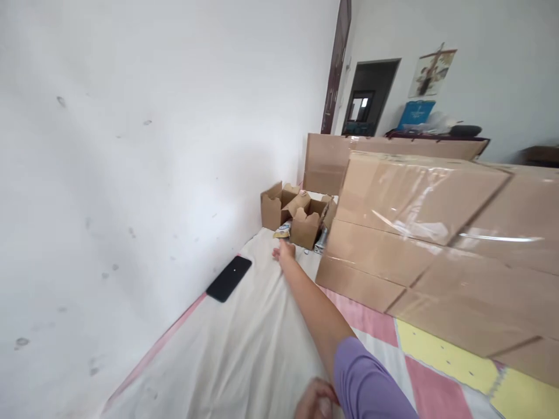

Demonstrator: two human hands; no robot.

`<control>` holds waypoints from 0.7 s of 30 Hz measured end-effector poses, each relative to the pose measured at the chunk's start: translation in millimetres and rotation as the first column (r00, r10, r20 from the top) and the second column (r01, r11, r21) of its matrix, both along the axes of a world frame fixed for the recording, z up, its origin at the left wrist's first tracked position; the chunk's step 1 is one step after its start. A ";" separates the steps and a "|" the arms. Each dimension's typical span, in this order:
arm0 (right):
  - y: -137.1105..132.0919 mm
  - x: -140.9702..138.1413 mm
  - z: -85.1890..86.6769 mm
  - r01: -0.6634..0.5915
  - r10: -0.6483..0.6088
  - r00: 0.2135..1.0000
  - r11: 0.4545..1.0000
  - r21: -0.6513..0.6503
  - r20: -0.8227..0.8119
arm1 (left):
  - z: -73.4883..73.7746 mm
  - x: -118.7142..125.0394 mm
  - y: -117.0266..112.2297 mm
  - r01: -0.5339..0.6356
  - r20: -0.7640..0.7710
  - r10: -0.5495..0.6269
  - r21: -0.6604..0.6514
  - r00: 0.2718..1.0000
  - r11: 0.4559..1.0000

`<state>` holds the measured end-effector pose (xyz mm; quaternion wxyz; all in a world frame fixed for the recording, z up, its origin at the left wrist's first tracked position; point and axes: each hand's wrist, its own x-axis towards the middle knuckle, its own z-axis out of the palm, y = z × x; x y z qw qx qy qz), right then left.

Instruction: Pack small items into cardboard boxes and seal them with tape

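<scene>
My right hand (285,251) is stretched far forward on a purple-sleeved arm, low over the white cloth (244,343). Its thumb sticks out to the left and the fingers point at a small yellow packet (283,231), almost touching it. The packet lies in front of a cluster of small open cardboard boxes (301,218) by the wall. A silvery packet (321,240) leans between those boxes and the big carton. My left hand (315,401) shows only partly at the bottom edge, fingers curled inward; what they enclose is hidden.
Large taped cardboard cartons (441,244) fill the right side, on a pink and yellow checked mat (441,366). A black phone (229,279) lies on the cloth by the white wall (131,174). Behind are a dark doorway (369,96) and a cluttered shelf.
</scene>
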<state>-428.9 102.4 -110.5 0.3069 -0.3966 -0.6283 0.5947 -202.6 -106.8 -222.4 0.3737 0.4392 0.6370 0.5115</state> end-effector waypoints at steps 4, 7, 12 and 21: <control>14.4 -27.2 -25.7 0.065 -0.065 0.998 0.997 -0.051 -0.004 | 79.7 -119.4 34.0 -0.604 0.019 0.612 0.191 0.791 0.774; 15.4 -36.3 -47.1 0.107 -0.105 0.994 0.994 0.029 -0.038 | 133.5 -235.3 102.2 -0.721 -0.098 0.806 0.392 0.584 0.571; 28.9 -56.5 -70.6 0.151 -0.147 0.987 0.985 0.078 -0.058 | 147.6 -356.0 211.4 -0.540 -0.595 0.728 0.510 0.341 0.670; 50.3 -66.7 -75.5 0.139 -0.131 0.988 0.985 0.107 -0.077 | 112.5 -381.1 258.1 -0.572 -0.418 0.858 0.641 0.299 0.512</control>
